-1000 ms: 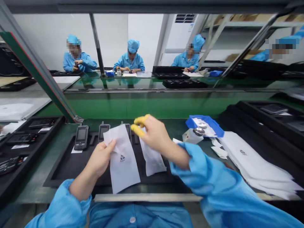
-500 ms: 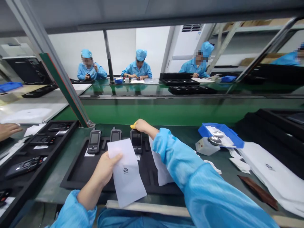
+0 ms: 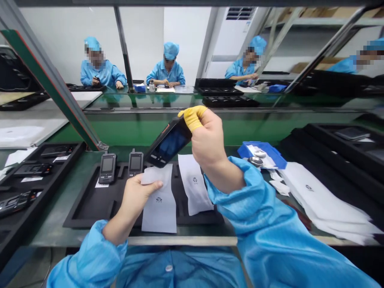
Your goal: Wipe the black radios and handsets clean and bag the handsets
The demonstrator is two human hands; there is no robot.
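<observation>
While the right hand (image 3: 207, 144) holds a black handheld device (image 3: 169, 143) tilted above the bench, its fingers (image 3: 192, 117) — yellow-capped at the tips — are pinched on the device's upper end. The left hand (image 3: 136, 196) pinches the top edge of a white pouch (image 3: 159, 206) between thumb and fingers; the pouch is just below the device, at its six o'clock. A second pouch (image 3: 195, 184) lies flat at three o'clock of the first, on a black tray (image 3: 87, 206). Two upright devices (image 3: 107, 168) stand side by side in the tray, at eleven o'clock of the left hand. A blue bin (image 3: 271, 156) sits at three o'clock of the right hand — a stack of pouches (image 3: 324, 204) lies near it.
</observation>
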